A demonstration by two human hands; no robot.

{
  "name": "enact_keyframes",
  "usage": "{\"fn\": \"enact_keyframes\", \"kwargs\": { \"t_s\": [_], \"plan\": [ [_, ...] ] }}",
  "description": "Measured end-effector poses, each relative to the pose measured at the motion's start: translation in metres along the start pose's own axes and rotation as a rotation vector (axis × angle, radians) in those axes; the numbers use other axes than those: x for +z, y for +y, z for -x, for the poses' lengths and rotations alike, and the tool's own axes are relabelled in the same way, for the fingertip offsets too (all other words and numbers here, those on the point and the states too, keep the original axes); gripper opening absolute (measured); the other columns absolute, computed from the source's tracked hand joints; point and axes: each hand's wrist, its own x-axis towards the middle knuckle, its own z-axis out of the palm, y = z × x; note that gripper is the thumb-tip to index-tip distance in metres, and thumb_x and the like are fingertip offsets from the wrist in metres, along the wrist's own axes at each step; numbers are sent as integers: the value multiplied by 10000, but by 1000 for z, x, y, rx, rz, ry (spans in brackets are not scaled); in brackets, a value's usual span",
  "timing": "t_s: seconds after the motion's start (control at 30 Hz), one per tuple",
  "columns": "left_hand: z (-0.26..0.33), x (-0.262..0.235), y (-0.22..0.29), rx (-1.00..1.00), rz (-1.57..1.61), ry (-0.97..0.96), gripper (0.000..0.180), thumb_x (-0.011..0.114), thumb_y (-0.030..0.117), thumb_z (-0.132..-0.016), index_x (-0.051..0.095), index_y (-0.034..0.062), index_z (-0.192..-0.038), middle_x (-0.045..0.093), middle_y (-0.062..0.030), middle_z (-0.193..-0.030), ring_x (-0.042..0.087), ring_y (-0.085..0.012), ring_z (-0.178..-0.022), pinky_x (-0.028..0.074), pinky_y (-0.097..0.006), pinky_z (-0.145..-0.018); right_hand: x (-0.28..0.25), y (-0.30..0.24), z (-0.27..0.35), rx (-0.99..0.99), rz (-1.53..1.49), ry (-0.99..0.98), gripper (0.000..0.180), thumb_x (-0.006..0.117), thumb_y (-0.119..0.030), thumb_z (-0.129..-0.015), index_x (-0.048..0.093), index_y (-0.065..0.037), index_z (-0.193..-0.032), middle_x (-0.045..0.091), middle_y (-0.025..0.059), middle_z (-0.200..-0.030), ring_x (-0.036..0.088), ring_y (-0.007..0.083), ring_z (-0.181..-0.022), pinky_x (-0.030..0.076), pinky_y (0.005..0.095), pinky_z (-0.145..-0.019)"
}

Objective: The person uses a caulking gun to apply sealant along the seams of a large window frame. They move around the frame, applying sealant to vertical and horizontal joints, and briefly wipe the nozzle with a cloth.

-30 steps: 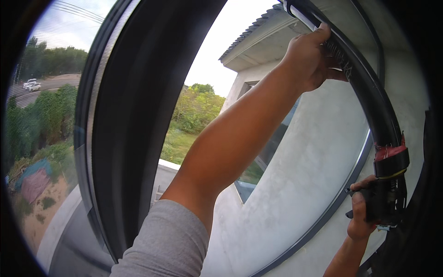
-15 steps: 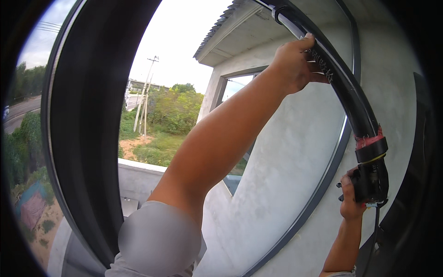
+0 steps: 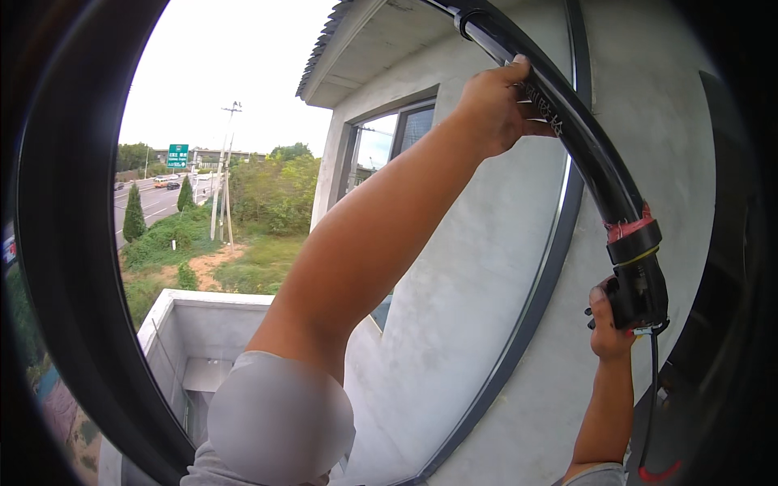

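Observation:
A long black tube-shaped tool (image 3: pixel 596 158) with a handle runs from the top of the view down to the right, looking curved in this wide picture. My left hand (image 3: pixel 496 109) reaches up and grips its upper barrel, thumb on top and fingers around the side. At the lower end, my right hand (image 3: pixel 608 320) is closed around the handle (image 3: pixel 636 292). Red wrapping (image 3: pixel 630 227) and a black collar circle the barrel just above the handle. A thin cord (image 3: pixel 653 405) hangs from the handle's bottom. The tool's far tip lies outside the view.
A dark window frame (image 3: pixel 57 202) curves down the left, and another dark frame strip (image 3: pixel 531 308) crosses the grey wall (image 3: pixel 454 283). Beyond stand a low parapet (image 3: pixel 219 300), utility poles (image 3: pixel 220 178), bushes and a road with vehicles. A window (image 3: pixel 381 150) sits under the eave.
The view has shifted, so the left frame sits further left and more road and parapet show. Both hands keep their hold on the tool, which appears slightly further left.

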Motion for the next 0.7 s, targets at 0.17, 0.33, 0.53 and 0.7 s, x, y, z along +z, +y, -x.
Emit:
{"fn": "enact_keyframes", "kwargs": {
  "t_s": [0.17, 0.33, 0.53, 0.7],
  "plan": [
    [-17, 3, -47, -7, 15, -21, 404, 456, 351, -1086, 606, -17, -1161, 653, -178, -1047, 675, -370, -979, 538, -589, -943, -23, 29, 12, 92, -75, -32, 211, 625, -3, -922, 552, -29, -1118, 593, 15, -899, 548, 86, -778, 441, 241, -687],
    [-40, 5, -92, -43, 32, -14, 393, 449, 328, -1091, 599, -28, -1161, 659, -194, -1048, 678, -384, -1006, 534, -599, -966, -45, 83, 27, 91, 43, 31, 179, 645, -23, -912, 551, -54, -1061, 567, 2, -851, 518, 75, -715, 423, 239, -636],
    [-71, 0, -139, -68, 48, 3, 393, 444, 324, -1094, 593, -31, -1173, 659, -203, -1060, 675, -392, -1030, 525, -605, -984, -57, 128, 36, 191, -16, 87, 166, 657, -44, -910, 552, -63, -1037, 552, -5, -810, 509, 72, -693, 423, 240, -619],
    [-87, 2, -170, -92, 24, 5, 400, 439, 326, -1096, 586, -35, -1188, 657, -204, -1084, 672, -396, -1042, 512, -609, -1009, -67, 148, 39, 198, 2, 119, 164, 672, -59, -909, 564, -55, -1032, 563, -2, -794, 526, 72, -676, 437, 241, -608]
  ]
}}
